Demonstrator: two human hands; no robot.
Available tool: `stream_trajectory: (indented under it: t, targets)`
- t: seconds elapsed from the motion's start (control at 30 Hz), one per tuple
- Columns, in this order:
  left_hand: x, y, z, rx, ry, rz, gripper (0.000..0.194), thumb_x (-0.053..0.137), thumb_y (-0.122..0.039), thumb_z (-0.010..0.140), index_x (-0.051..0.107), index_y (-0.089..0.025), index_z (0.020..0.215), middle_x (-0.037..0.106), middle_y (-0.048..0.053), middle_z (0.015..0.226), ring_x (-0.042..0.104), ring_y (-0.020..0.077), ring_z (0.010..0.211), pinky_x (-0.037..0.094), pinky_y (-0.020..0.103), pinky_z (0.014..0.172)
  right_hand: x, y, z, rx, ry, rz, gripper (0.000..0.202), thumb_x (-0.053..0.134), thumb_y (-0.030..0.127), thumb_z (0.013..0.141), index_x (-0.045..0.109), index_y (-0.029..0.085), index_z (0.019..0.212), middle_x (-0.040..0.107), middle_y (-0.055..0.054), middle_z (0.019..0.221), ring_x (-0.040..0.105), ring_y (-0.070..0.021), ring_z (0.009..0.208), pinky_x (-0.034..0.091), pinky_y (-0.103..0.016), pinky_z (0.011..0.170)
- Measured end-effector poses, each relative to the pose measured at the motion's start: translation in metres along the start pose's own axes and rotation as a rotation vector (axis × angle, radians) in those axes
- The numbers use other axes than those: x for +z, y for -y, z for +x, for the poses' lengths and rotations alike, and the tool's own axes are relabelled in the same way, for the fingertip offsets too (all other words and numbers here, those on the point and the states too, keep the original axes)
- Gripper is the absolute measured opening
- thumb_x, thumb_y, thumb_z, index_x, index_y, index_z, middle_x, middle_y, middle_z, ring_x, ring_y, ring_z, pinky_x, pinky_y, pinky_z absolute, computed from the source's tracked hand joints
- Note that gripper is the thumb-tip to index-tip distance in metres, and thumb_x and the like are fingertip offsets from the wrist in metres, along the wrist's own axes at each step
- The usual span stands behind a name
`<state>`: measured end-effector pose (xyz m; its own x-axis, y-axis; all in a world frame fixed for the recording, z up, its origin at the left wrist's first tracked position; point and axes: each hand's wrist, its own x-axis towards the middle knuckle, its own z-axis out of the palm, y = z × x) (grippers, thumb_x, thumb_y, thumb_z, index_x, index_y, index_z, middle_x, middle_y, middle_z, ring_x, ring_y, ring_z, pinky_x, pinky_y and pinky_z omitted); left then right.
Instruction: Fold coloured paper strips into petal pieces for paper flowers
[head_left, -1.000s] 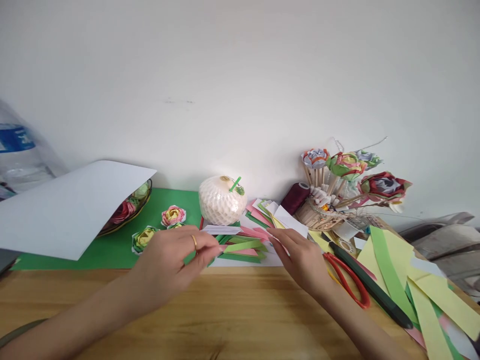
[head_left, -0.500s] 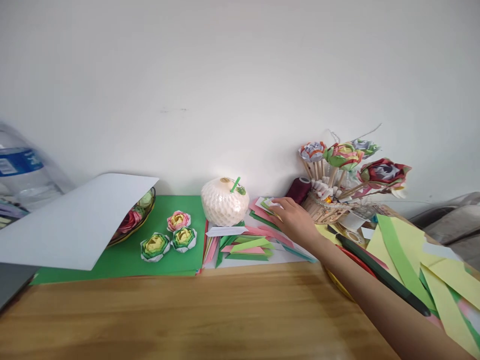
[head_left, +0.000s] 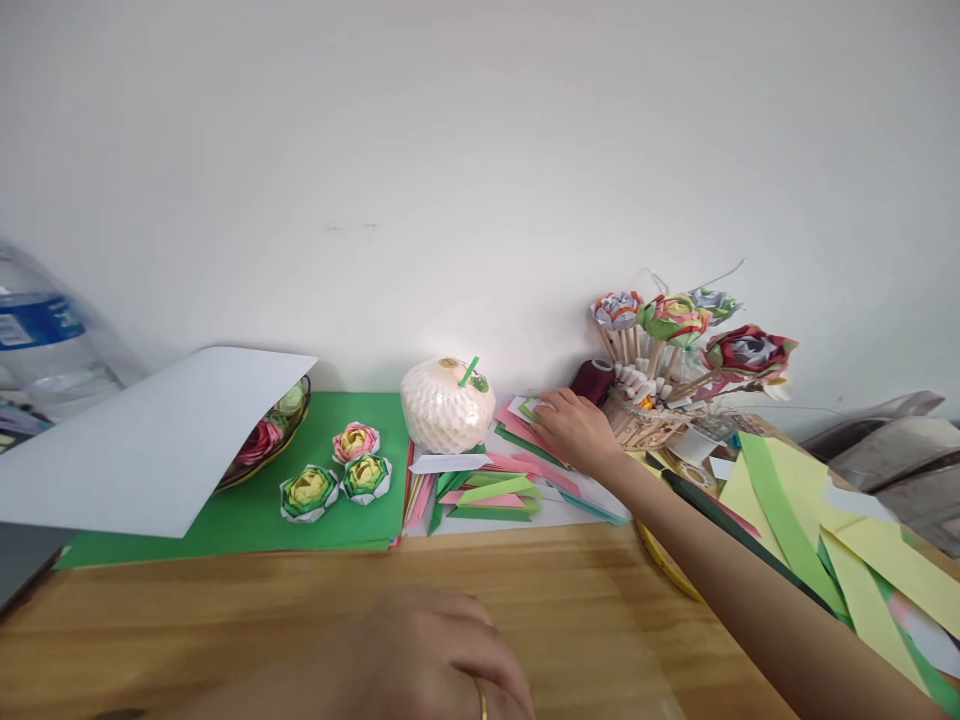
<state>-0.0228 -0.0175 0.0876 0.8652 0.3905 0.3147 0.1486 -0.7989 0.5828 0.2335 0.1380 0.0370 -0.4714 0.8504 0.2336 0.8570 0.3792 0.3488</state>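
My right hand [head_left: 577,432] reaches across to a stack of folded paper pieces [head_left: 520,425] in pink, green and white. Its bent fingers close over the stack's right side; the fingertips are partly hidden. Low in the picture, my left hand [head_left: 442,655] hovers over the wooden table, blurred, with a ring on one finger. Its fingertips cannot be made out. In front of the stack lie more folded paper strips [head_left: 495,492] in pink and green. Left of the stack sits a white coconut [head_left: 448,407] in foam net, with a green straw.
Three folded paper flowers [head_left: 366,478] rest on green card [head_left: 225,530]. A white sheet [head_left: 165,430] partly covers a basket of flowers. At right are a purple thread spool [head_left: 592,381], a flower basket [head_left: 645,420] and yellow-green paper strips [head_left: 787,510]. A bottle [head_left: 45,335] stands far left.
My left hand has come into view at the bottom. My right hand has settled lower onto the folded paper stack, its fingers less spread. The view has shifted slightly.
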Motion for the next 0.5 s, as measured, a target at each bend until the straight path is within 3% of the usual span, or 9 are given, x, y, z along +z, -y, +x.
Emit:
stream_trajectory:
  t: [0.2,0.27,0.37,0.43,0.5]
  targets:
    - [0.023,0.017,-0.001,0.084,-0.013,0.186,0.022,0.045,-0.016,0.095,0.065,-0.019,0.086,0.073,-0.002,0.083,0.064,0.013,0.068,0.045,0.023,0.063,0.001,-0.012,-0.003,0.007,0.013,0.052,0.028,0.054,0.033,0.093,0.056,0.019,0.116,0.057,-0.008,0.12,0.059,-0.0202,0.1,0.05,-0.041,0.085]
    - [0.032,0.025,-0.003,0.098,-0.061,0.224,0.02,0.047,-0.016,0.094,0.065,-0.02,0.085,0.073,-0.004,0.082,0.063,0.0126,0.066,0.043,0.023,0.059,0.001,-0.015,-0.003,0.024,0.011,0.077,0.028,0.054,0.033,0.093,0.056,0.019,0.117,0.056,-0.008,0.121,0.058,-0.0204,0.101,0.05,-0.041,0.085]
    - [0.042,0.036,-0.004,0.142,-0.225,0.29,0.03,0.042,-0.014,0.095,0.063,-0.021,0.075,0.071,-0.006,0.07,0.057,0.0104,0.054,0.039,0.024,0.051,-0.002,-0.018,-0.003,0.075,0.01,0.119,0.03,0.055,0.032,0.092,0.054,0.018,0.119,0.055,-0.008,0.122,0.059,-0.0207,0.101,0.051,-0.041,0.083]
    - [0.041,0.037,-0.003,0.178,-0.157,0.312,0.028,0.043,-0.015,0.096,0.064,-0.021,0.078,0.071,-0.006,0.074,0.058,0.0087,0.055,0.039,0.022,0.05,-0.004,-0.021,-0.005,0.114,0.019,0.142,0.032,0.055,0.033,0.092,0.053,0.018,0.121,0.055,-0.008,0.122,0.059,-0.0207,0.1,0.052,-0.041,0.082]
    - [0.034,0.034,-0.003,0.122,-0.06,0.31,0.025,0.044,-0.016,0.096,0.065,-0.019,0.084,0.072,-0.004,0.082,0.061,0.009,0.063,0.042,0.02,0.057,-0.006,-0.024,-0.007,0.147,0.03,0.157,0.032,0.056,0.033,0.092,0.053,0.018,0.121,0.055,-0.008,0.121,0.059,-0.0205,0.099,0.052,-0.04,0.081]
